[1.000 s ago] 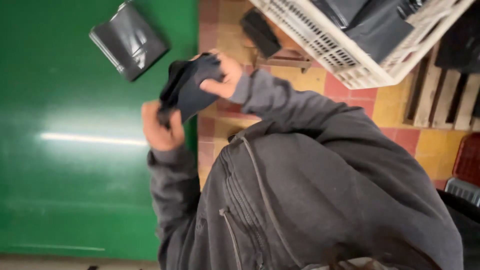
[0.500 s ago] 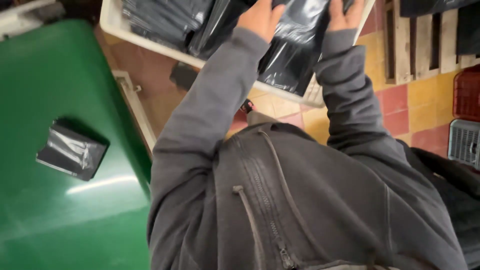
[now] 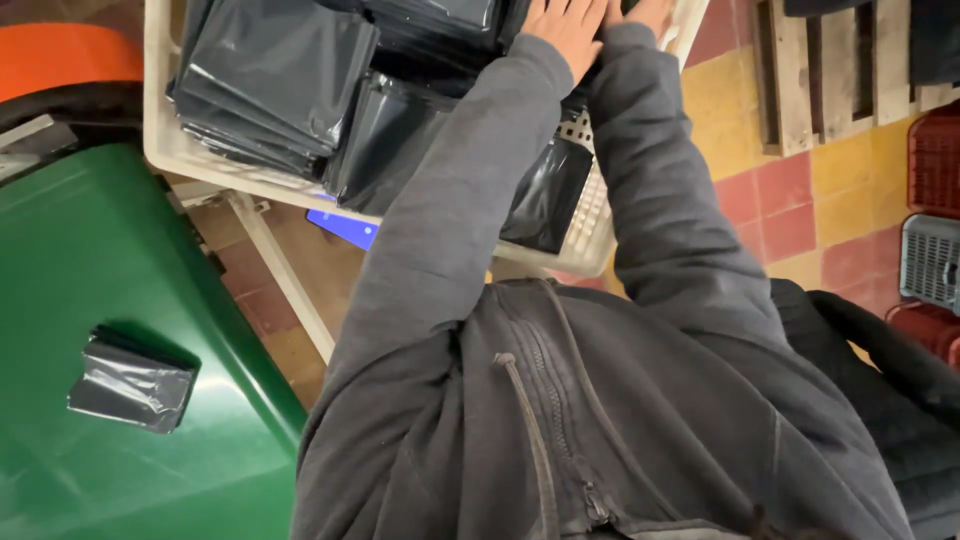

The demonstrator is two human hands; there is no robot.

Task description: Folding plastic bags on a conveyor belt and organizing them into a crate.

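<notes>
Both my arms, in dark grey sleeves, reach into a white perforated crate (image 3: pixel 158 150) filled with several glossy black plastic bags (image 3: pixel 270 85). My left hand (image 3: pixel 565 32) lies flat, fingers out, on the black bags at the crate's far right end. Close beside it my right hand (image 3: pixel 650 12) also rests flat there, partly cut off by the top edge. Neither hand grips anything that I can see. One black bag (image 3: pixel 548 195) lies in the crate just under my left forearm.
A folded black packet (image 3: pixel 130 385) lies on the green table (image 3: pixel 70 260) at lower left. A blue object (image 3: pixel 345 228) sits under the crate. A wooden pallet (image 3: pixel 800 85), a red crate (image 3: pixel 935 150) and a grey crate (image 3: pixel 930 260) stand on the tiled floor at right.
I turned from the green table to the crate. The black bag I carried in both hands has gone down into the crate, and my hands now lie flat on the pile.
</notes>
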